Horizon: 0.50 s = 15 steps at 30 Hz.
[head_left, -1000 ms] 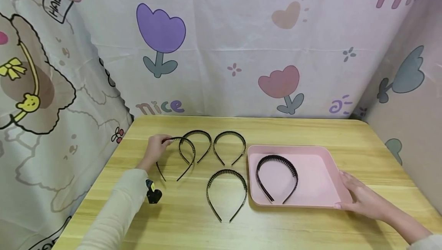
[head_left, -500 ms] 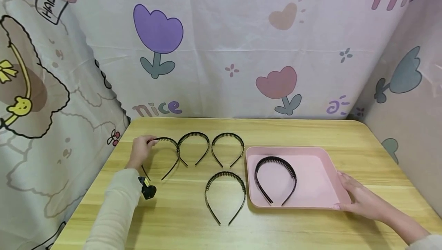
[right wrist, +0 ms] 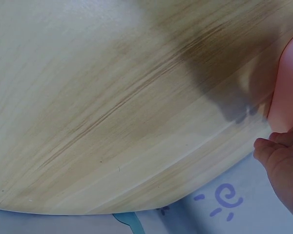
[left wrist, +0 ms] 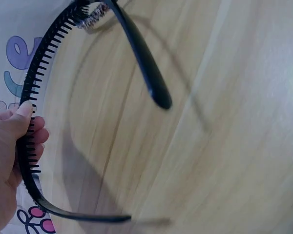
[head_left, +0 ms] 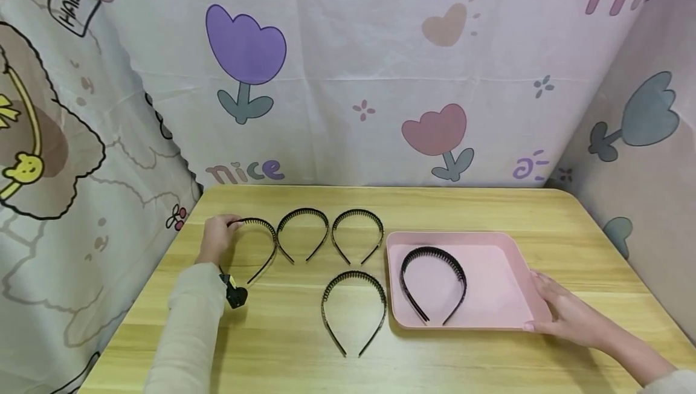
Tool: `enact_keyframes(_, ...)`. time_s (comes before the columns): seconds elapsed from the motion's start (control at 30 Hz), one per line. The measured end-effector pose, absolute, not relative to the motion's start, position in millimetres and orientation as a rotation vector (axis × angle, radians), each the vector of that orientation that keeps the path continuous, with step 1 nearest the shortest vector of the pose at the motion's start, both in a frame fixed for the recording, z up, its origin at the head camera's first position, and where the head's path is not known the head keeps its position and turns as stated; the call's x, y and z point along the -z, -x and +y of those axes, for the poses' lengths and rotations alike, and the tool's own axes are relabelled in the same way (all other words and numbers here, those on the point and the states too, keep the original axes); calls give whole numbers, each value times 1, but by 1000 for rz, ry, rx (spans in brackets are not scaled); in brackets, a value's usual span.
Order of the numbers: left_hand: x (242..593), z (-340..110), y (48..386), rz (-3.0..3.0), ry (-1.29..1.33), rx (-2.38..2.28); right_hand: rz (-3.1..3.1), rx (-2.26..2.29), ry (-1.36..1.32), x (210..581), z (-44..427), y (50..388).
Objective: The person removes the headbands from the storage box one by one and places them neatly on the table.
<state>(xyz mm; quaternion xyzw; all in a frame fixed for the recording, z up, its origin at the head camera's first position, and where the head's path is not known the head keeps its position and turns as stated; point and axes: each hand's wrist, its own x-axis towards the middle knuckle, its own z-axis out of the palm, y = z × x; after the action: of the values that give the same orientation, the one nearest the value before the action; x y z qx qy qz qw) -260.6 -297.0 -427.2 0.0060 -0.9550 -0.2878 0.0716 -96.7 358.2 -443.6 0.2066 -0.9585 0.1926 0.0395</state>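
In the head view my left hand (head_left: pixel 214 238) pinches a black toothed headband (left wrist: pixel 35 61) between thumb and fingers, at the table's left side. Its shadow falls on the wood, and its tips point toward me. Two more headbands lie to its right: the nearer one (head_left: pixel 306 210) almost meets it, and another (head_left: pixel 357 211) sits farther right. A fourth headband (head_left: pixel 353 274) rests in front of them. My right hand (head_left: pixel 571 312) grips the right end of a pink tray (head_left: pixel 495 285), thumb at the front corner. Inside the tray, on its left, are stacked black headbands (head_left: pixel 435 251).
The wooden table (head_left: pixel 446 364) ends at a patterned cloth (head_left: pixel 337 140) hanging behind and along both sides. A small black camera (head_left: pixel 235 294) sits on my left wrist.
My left hand has moved left with the headband, away from overlapping the neighbouring one, and has slowed. My right hand and the tray have stayed put.
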Motion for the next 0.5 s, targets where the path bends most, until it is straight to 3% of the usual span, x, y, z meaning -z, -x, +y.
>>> enact_keyframes(0.5,434,-302,276,-2919,-76,841,-2941,-597,-627,442,358,97)
